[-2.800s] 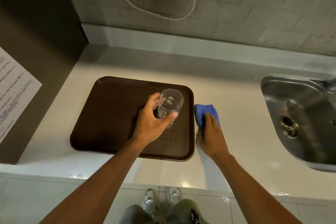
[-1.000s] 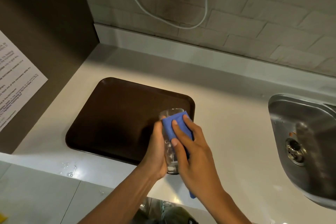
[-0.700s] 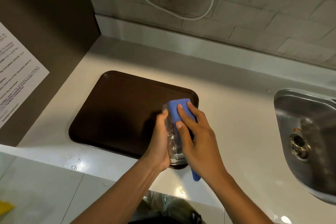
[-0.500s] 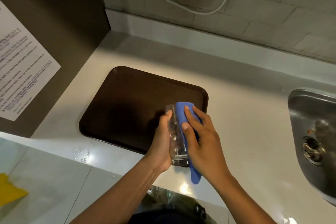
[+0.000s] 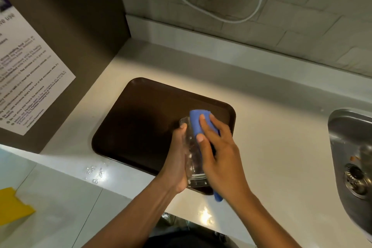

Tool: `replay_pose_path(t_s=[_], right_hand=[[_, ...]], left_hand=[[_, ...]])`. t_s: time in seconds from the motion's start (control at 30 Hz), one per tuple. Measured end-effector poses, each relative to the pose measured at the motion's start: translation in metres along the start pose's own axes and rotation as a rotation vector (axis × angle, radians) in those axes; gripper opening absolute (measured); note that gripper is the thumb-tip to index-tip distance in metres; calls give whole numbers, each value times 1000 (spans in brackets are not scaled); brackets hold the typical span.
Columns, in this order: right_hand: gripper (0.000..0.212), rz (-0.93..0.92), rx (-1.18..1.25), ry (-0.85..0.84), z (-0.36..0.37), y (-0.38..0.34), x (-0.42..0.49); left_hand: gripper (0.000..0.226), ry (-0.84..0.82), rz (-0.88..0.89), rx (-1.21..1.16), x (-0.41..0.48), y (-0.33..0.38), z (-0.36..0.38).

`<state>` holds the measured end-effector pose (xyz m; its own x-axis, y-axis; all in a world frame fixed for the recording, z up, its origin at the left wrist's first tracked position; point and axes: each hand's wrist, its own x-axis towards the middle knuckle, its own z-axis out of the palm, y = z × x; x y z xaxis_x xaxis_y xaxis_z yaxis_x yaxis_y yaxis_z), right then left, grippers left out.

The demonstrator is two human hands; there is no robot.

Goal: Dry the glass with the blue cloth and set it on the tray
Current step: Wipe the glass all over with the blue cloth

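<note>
Since the frame 2.8 seconds back, when the glass stood upright on the tray under my left hand and the cloth lay on the counter under my right, both have come up off their surfaces and now meet in the air over the tray's near right corner. I see the glass [image 5: 192,159] tipped away from me, its thick base toward my body and its open mouth pointing toward the wall. It is clear, straight-sided and speckled with bright water spots along its length. My left hand [image 5: 178,159] wraps around its left side, thumb up near the rim, gripping it firmly. My right hand [image 5: 218,154] presses the blue cloth [image 5: 196,122] against the right side and over the rim, fingers spread flat on the fabric; one tail of the cloth hangs below my wrist. The brown tray [image 5: 141,125] sits bare on the pale counter [image 5: 271,147] beneath. A few water drops [image 5: 94,172] glisten on the counter's front edge, left of my left arm. The steel sink [image 5: 350,147] is at the right edge, well apart from the glass.
</note>
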<state>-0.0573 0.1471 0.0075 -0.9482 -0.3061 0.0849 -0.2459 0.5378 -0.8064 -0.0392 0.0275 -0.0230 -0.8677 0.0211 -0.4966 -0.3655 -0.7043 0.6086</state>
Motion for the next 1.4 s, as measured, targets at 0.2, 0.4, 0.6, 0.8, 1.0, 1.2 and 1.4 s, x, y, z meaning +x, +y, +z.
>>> replay_pose_path(t_s=[0.2,0.4,0.6,0.8,1.0,1.2,1.4], right_hand=[[42,29,0,-23,1,13,-10],[42,-27,-52,-12,4,7,-8],[40,32,-14,-21,-1,12,-8],[44,-79,-59,-52,4,8,-35],[40,12,-17,6,-1,8,-19],[43,-104,4,-71,-5,7,-50],[42,-30,-90,-21,-9,3,1]], left_hand=[[60,36,-5,32,3,3,-7],[55,-8,32,52,7,13,2],[63,33,18,61,3,2,-3],[69,157,6,73,14,10,-12],[71,90,9,76,8,0,-14],[77,132,48,43,6,8,-15],[62,39,35,18,-7,-8,-1]])
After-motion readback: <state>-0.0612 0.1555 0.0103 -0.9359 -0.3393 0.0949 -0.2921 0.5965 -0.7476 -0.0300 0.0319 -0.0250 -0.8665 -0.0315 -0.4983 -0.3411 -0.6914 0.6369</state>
